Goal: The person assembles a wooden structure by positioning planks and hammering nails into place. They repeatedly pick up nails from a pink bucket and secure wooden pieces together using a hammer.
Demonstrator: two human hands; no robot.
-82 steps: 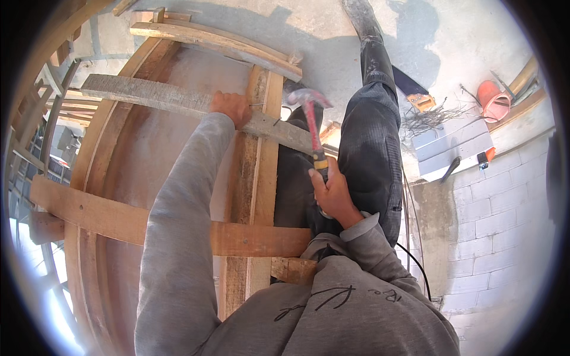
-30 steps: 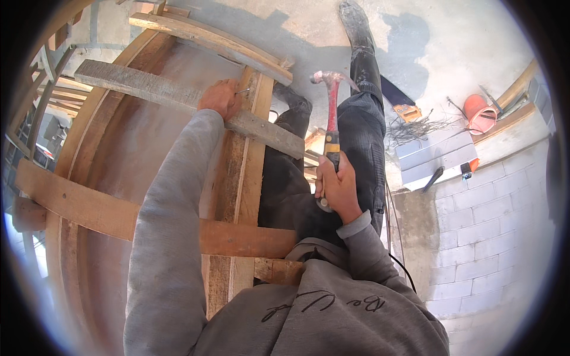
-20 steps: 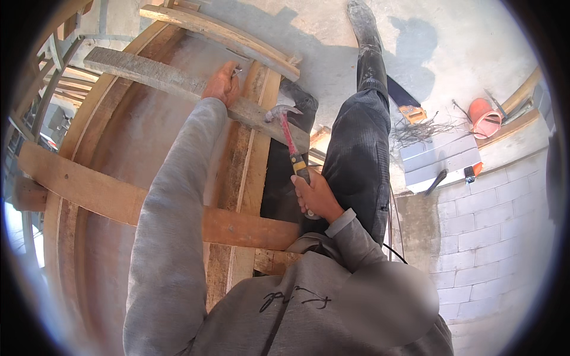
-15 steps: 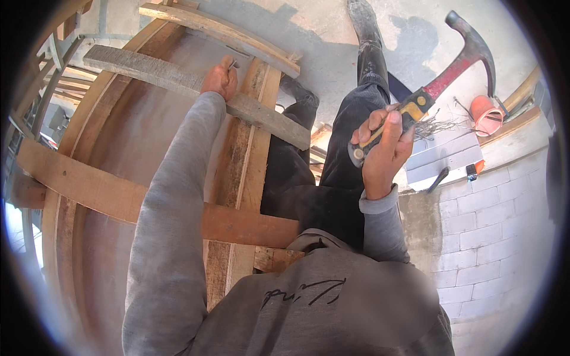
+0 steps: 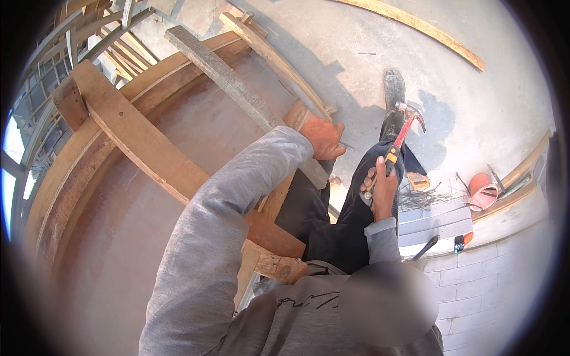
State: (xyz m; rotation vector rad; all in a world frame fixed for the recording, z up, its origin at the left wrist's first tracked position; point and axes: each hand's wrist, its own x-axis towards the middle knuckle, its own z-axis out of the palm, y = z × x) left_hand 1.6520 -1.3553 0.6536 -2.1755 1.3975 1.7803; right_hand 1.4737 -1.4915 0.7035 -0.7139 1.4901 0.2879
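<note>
My right hand (image 5: 381, 188) is closed round the black-and-yellow grip of a claw hammer (image 5: 405, 130). The hammer's red neck and metal head point away, above my right leg. My left hand (image 5: 324, 137) is closed on a thin nail (image 5: 348, 145), whose end sticks out to the right past the fingers. It is over the grey wooden crosspiece (image 5: 228, 80), close to that piece's near end. The crosspiece lies slantwise across a wooden frame (image 5: 142, 89). Whether the left palm rests on the wood is hidden.
A broad brown board (image 5: 136, 130) also spans the frame, left of my arm. At right, an orange bucket (image 5: 484, 191) stands by grey blocks (image 5: 436, 224) with tangled wire (image 5: 421, 199) nearby. A long plank (image 5: 421, 29) lies on the concrete floor, and a block wall (image 5: 475, 291) rises at lower right.
My left hand has moved right and nearer, toward the crosspiece's near end. The hammer has been lowered from its raised position, and the view has shifted.
</note>
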